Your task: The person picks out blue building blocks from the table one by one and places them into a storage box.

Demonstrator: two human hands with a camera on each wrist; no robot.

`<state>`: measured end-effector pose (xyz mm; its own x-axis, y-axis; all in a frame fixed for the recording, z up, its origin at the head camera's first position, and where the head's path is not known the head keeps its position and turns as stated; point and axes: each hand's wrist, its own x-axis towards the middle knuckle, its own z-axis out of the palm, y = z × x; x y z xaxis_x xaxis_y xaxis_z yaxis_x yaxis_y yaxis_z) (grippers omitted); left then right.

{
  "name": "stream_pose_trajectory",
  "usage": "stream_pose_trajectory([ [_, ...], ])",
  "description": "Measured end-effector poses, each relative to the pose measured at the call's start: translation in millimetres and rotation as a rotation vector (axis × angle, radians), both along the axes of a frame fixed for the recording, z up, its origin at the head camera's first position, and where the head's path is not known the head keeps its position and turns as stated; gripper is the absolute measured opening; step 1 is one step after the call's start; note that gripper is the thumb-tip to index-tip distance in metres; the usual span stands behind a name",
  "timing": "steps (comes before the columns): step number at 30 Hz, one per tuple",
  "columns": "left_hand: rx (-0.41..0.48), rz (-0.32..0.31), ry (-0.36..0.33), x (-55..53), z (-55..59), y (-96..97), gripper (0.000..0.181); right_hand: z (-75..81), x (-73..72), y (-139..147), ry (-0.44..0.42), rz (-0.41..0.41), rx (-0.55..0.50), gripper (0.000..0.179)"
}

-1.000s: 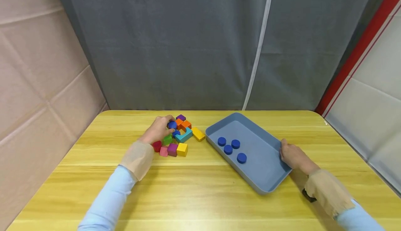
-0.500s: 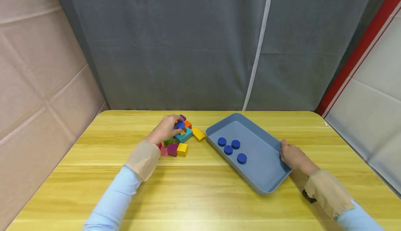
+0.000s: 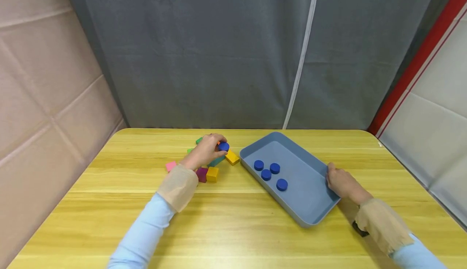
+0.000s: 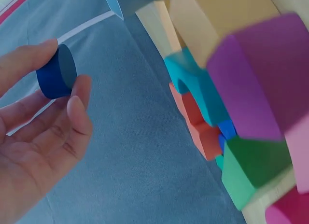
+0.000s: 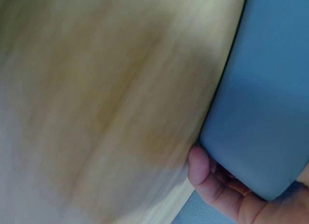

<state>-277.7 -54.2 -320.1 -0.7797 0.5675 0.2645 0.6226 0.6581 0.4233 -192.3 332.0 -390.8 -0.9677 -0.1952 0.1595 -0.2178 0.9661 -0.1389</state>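
My left hand pinches a round blue block between thumb and fingertips, over the right part of a pile of coloured blocks. In the left wrist view, that round block is tilted, with its flat face showing. My right hand holds the right-hand wall of a shallow grey-blue tray. Seen from the right wrist, its fingers curl against the tray's outside near a corner; the thumb is hidden there. Several round blue blocks lie inside the tray, toward its left side.
Partly behind the left hand are a purple block, a yellow cube, a flat yellow block and a pink block. The left wrist view shows a teal arch, orange blocks and a green block. A grey curtain hangs behind the table.
My left hand has moved right across the pile toward the tray, carrying the round blue block with it. The right hand and the tray have stayed in place.
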Motion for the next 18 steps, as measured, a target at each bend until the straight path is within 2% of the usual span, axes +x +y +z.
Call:
stream_pose_trajectory([
  [4, 0.001, -0.008, -0.007, 1.3, 0.2, 7.6, 0.033, -1.0, -0.4, 0.2, 0.001, -0.005, 0.006, 0.011],
  [10, 0.029, -0.002, -0.088, 3.0, -0.1, 17.4, 0.034, -0.6, -0.4, -0.5, -0.004, -0.004, 0.007, 0.011],
  [18, 0.051, -0.070, -0.032, 4.5, -3.0, 30.4, 0.034, 2.0, -1.7, 0.1, -0.017, -0.007, 0.009, 0.011],
])
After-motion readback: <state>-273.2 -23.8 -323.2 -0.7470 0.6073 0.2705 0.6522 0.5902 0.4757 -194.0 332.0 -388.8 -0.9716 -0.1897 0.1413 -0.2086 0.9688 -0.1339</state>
